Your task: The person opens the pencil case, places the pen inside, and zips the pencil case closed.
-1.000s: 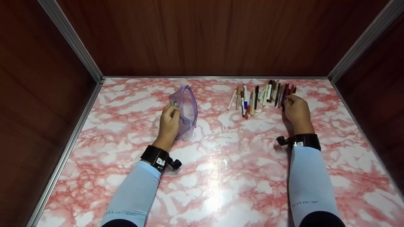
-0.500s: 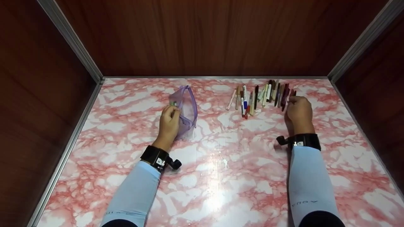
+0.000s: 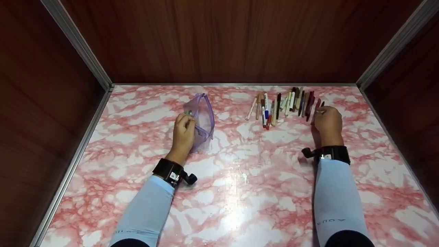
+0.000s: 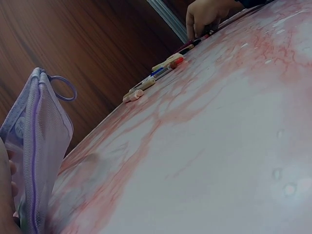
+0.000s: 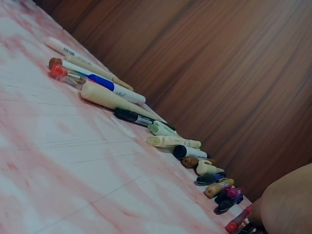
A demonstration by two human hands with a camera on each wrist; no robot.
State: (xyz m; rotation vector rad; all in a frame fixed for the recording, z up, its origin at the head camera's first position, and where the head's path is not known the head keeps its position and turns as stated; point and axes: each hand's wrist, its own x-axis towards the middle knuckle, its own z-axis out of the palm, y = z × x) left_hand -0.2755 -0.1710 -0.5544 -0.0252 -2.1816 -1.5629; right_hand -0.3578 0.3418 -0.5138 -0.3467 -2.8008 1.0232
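In the head view, my left hand (image 3: 184,132) pinches the near side of a purple mesh pencil case (image 3: 205,113), whose zipped mouth gapes toward the right. Something green (image 3: 188,112) shows through its mesh. A ring-shaped loop (image 4: 66,88) stands out from the case's top corner in the left wrist view. My right hand (image 3: 328,121) is at the right end of a row of pens, with bent fingers over a red pen (image 3: 317,103) and a dark pen (image 3: 322,104). The fingertips are hidden, so I cannot tell whether they grip a pen.
Several pens and markers lie side by side toward the back wall, among them a blue-capped white marker (image 3: 266,103), a red-ended pen (image 3: 269,122) and a pale pink pen (image 3: 251,109). Wooden panels (image 3: 219,41) wall in the marbled red-and-white table (image 3: 233,185).
My right hand has shifted slightly right and toward me. The red and dark pens now lie apart from the row, and the yellow pen seen by the fingers is out of sight. The left hand stays still.
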